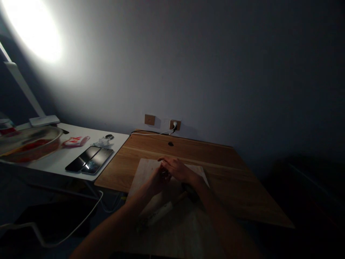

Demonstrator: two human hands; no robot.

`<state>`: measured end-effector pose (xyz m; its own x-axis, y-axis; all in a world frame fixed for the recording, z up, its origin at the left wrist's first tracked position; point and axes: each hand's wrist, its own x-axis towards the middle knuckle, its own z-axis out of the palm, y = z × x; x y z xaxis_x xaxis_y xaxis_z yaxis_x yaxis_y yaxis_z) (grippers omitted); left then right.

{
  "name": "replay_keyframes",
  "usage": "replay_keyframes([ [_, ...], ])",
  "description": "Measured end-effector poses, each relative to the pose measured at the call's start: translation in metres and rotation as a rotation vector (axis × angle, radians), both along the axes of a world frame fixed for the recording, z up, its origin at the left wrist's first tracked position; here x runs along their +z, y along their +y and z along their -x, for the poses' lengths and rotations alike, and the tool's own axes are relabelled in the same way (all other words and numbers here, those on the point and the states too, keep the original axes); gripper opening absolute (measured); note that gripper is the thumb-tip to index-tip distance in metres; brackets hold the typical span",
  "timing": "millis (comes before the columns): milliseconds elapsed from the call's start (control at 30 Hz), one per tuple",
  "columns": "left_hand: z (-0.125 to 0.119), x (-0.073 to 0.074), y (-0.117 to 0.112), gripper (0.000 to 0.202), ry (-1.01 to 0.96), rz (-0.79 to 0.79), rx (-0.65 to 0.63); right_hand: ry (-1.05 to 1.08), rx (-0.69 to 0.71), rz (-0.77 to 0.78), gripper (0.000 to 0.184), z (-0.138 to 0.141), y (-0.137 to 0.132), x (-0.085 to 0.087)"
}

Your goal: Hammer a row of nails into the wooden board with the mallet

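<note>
Lamp (pixel 27 90), white and jointed, leans at the far left, its light glaring on the wall. Near its base, a white bench (pixel 60 162) carries a see-through tub (pixel 58 135) with red contents, a pink packet (pixel 77 141), crumpled plastic (pixel 102 142) and two dark phones (pixel 98 162) side by side. The phones lie close to this bench's right end, where a wooden bench (pixel 223 172) adjoins it.

On the wood lies a pale board (pixel 145 165). Over it, the person's left hand (pixel 158 177) meets the right hand (pixel 176 168) near the board's far edge. Both grips are drawn in, fingers bent; shadow hides the space between, so whether they pinch anything cannot be told.

Nearer the viewer, on the board, a hammer-like tool (pixel 163 210) lies diagonally, its pale handle toward the near left and its dark head toward the far right, beside the right wrist. The right forearm stands in the way on that side.

Behind the board, cables (pixel 161 133) run to a wall socket (pixel 179 125). Rightward, the wood stretches widest, ending in a slanting edge, with darkness past it.
</note>
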<state>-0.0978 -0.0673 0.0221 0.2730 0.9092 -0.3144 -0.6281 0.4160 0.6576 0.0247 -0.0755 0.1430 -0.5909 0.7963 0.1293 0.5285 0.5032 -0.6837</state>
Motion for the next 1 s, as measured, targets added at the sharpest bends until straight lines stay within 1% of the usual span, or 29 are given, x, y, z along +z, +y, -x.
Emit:
replay_keyframes([
  [67, 0.005, 0.001, 0.002, 0.024, 0.213, -0.074, -0.068, 0.061, -0.052, -0.006, 0.033, -0.008, 0.001, -0.006],
  [100, 0.008, 0.001, 0.002, 0.028, 0.342, -0.149, -0.118, 0.09, -0.072, -0.01, 0.032, -0.012, 0.001, -0.01],
  [133, 0.011, 0.001, 0.003, 0.028, 0.487, -0.252, -0.166, 0.115, -0.089, -0.015, 0.031, -0.017, 0.001, -0.014],
  [200, 0.015, 0.002, 0.002, 0.022, 0.816, -0.512, -0.243, 0.143, -0.123, -0.018, 0.029, -0.027, -0.001, -0.021],
  [267, 0.017, 0.004, -0.002, 0.011, 1.154, -0.764, -0.269, 0.142, -0.164, -0.01, 0.028, -0.036, -0.007, -0.028],
  [333, 0.016, 0.006, -0.008, 0.013, 1.426, -0.977, -0.288, 0.129, -0.207, -0.009, 0.027, -0.044, -0.014, -0.032],
  [400, 0.015, 0.008, -0.014, 0.016, 1.585, -1.153, -0.326, 0.125, -0.241, -0.029, 0.027, -0.052, -0.023, -0.037],
  [467, 0.015, 0.009, -0.02, 0.016, 1.634, -1.274, -0.36, 0.129, -0.265, -0.073, 0.027, -0.061, -0.032, -0.042],
  [567, 0.023, 0.011, -0.03, 0.025, 1.586, -1.344, -0.353, 0.127, -0.341, -0.143, 0.028, -0.084, -0.048, -0.056],
  [633, 0.035, 0.013, -0.039, 0.034, 1.541, -1.376, -0.326, 0.106, -0.462, -0.183, 0.031, -0.106, -0.06, -0.072],
  [700, 0.056, 0.014, -0.052, 0.036, 1.543, -1.391, -0.281, 0.074, -0.63, -0.228, 0.034, -0.13, -0.075, -0.091],
  [733, 0.068, 0.015, -0.059, 0.032, 1.572, -1.378, -0.224, 0.041, -0.705, -0.262, 0.035, -0.142, -0.083, -0.102],
  [800, 0.094, 0.014, -0.074, 0.024, 1.675, -1.325, -0.136, -0.042, -0.793, -0.28, 0.036, -0.159, -0.099, -0.121],
  [867, 0.117, 0.012, -0.087, 0.022, 1.774, -1.26, -0.06, -0.075, -0.789, -0.255, 0.037, -0.166, -0.113, -0.136],
  [900, 0.127, 0.011, -0.092, 0.021, 1.815, -1.223, -0.031, -0.077, -0.776, -0.243, 0.038, -0.165, -0.118, -0.141],
  [1000, 0.144, 0.007, -0.101, 0.02, 1.875, -1.128, -0.007, -0.07, -0.764, -0.212, 0.04, -0.153, -0.124, -0.145],
])
